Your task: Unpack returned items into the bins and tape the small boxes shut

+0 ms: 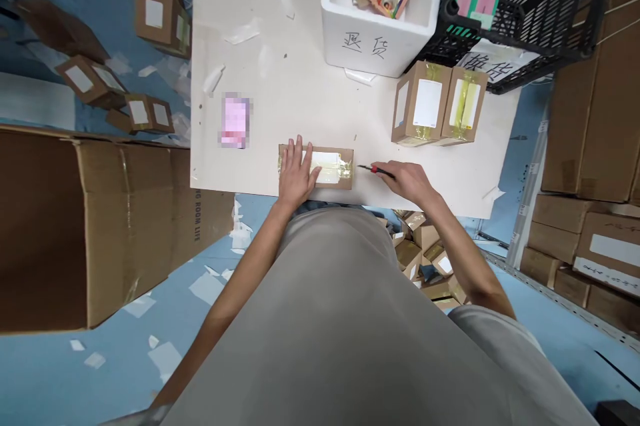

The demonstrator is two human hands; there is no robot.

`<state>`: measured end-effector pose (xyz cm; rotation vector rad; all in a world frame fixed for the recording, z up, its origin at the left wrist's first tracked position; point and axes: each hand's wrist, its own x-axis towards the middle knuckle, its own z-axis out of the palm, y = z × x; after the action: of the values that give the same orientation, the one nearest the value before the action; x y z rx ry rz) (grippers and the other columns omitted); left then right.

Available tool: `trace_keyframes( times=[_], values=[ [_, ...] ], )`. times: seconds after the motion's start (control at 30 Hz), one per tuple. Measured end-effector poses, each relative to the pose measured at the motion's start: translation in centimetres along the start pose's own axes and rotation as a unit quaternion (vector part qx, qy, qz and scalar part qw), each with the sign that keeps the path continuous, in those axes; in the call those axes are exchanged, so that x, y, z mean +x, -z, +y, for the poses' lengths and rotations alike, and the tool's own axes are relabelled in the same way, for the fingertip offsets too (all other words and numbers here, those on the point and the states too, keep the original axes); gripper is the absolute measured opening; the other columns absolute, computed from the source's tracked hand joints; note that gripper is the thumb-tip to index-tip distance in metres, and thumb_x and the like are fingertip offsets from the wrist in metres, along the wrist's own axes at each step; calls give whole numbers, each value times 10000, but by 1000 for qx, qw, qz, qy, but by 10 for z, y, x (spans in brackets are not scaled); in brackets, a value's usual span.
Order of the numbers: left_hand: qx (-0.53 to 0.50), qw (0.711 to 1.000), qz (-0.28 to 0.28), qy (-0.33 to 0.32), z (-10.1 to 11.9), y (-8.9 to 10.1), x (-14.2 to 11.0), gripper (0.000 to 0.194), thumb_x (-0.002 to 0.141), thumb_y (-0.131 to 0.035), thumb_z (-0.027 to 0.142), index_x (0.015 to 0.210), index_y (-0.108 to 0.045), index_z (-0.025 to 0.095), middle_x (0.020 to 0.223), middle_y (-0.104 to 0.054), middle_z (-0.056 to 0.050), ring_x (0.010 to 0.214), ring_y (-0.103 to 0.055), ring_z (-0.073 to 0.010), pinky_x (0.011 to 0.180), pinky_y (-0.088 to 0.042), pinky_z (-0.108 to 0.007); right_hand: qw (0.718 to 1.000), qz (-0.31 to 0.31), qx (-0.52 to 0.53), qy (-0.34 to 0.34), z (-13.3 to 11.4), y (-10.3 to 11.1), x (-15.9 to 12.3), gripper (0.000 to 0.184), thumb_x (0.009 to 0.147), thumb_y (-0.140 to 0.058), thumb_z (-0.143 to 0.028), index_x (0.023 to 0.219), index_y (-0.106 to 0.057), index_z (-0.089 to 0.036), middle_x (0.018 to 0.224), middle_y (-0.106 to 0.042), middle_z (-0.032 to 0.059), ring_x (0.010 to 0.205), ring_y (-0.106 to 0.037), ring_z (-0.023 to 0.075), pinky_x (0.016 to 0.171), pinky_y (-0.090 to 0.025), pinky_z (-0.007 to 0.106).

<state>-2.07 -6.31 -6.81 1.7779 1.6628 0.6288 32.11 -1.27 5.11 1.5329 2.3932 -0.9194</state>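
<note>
A small taped cardboard box (340,158) with a white label lies near the table's front edge. My left hand (296,176) rests flat on its left part, fingers stretched out and pressing on the top. To the right of the box, my right hand (407,181) is closed around a utility knife (376,170) with a red and black handle. The blade points left at the box's right end, with a small gap between them. Part of the handle is hidden in my fingers.
On the white table (280,79) stand two taped boxes (425,106), a white foam bin (373,39) with small packages, and a black crate (545,13). A blurred pink item (235,121) lies left. A big carton (130,226) stands beside the table; boxes (425,253) lie below.
</note>
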Motion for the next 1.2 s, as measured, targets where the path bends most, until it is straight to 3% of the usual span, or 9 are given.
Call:
trace_keyframes(
  times=[0.1, 0.27, 0.37, 0.47, 0.6, 0.77, 0.97, 1.07, 1.2],
  values=[
    [-8, 1000, 14, -1, -20, 17, -5, 906, 1121, -375, 798, 1811, -402, 211, 1932, -221, -167, 1824, -67, -399, 1464, -43, -697, 951, 136, 256, -106, 11, -42, 8, 580, 1138, -524, -664, 1323, -780, -178, 1060, -851, 78, 839, -734, 207, 781, -543, 300],
    [-19, 1000, 8, -15, -44, 42, -11, 911, 1140, -266, 792, 1843, -305, 214, 1944, -163, -179, 1826, -57, -390, 1461, -31, -698, 816, 102, 518, -233, -22, -121, 48, 742, 772, -834, -851, 1066, -780, -172, 771, -774, 14, 597, -591, 146, 625, -507, 281],
    [-21, 1000, 8, -17, -44, 46, -12, 893, 1151, -263, 778, 1849, -282, 223, 1948, -138, -178, 1826, -48, -392, 1460, -22, -703, 779, 83, 578, -229, -45, -140, 59, 699, 724, -870, -842, 957, -756, -193, 575, -640, -47, 574, -582, 151, 568, -452, 254],
    [-36, 999, 16, -10, -36, 42, -14, 846, 1165, -263, 755, 1848, -292, 258, 1949, -167, -149, 1827, -58, -381, 1466, -37, -688, 765, 124, 591, -223, -52, -135, 55, 662, 713, -903, -804, 929, -738, -201, 565, -601, -68, 574, -573, 144, 567, -454, 251],
    [-92, 996, 16, 1, -19, 19, -19, 817, 1178, -262, 736, 1842, -313, 263, 1918, -286, -149, 1808, -213, -337, 1480, -167, -604, 784, 220, 539, -214, -43, -107, 41, 691, 771, -882, -786, 1095, -780, -184, 716, -631, -61, 599, -586, 134, 605, -524, 271],
    [-171, 984, 28, 43, 1, -9, -23, 828, 1163, -287, 781, 1717, -540, 221, 1740, -576, -181, 1653, -523, -322, 1418, -380, -541, 875, 266, 365, -175, -32, -72, 26, 592, 916, -795, -777, 1047, -799, -200, 944, -672, 7, 760, -640, 159, 667, -602, 282],
    [-220, 970, 73, 69, 24, 20, 2, 612, 1133, -552, 714, 1401, -797, 221, 1448, -779, -146, 1351, -741, -293, 1111, -649, -428, 933, 244, 224, -142, -36, -52, 23, 589, 1062, -663, -722, 1268, -808, -190, 1103, -731, 88, 1012, -725, 255, 954, -648, 381],
    [-227, 971, 51, 63, 29, 36, 19, 461, 1052, -751, 601, 1256, -850, 201, 1307, -818, -128, 1193, -785, -269, 997, -683, -381, 946, 231, 156, -167, -48, -38, 17, 658, 1127, -550, -689, 1518, -698, -181, 1273, -739, 168, 1200, -734, 331, 1093, -596, 458],
    [-225, 972, 27, 66, 28, 45, 31, 355, 1022, -814, 486, 1198, -859, 181, 1231, -830, -122, 1116, -791, -258, 988, -691, -399, 956, 196, 126, -181, -81, -24, 3, 597, 1213, -312, -556, 1654, -507, -204, 1444, -725, 218, 1283, -723, 362, 1070, -581, 477]
  ],
)
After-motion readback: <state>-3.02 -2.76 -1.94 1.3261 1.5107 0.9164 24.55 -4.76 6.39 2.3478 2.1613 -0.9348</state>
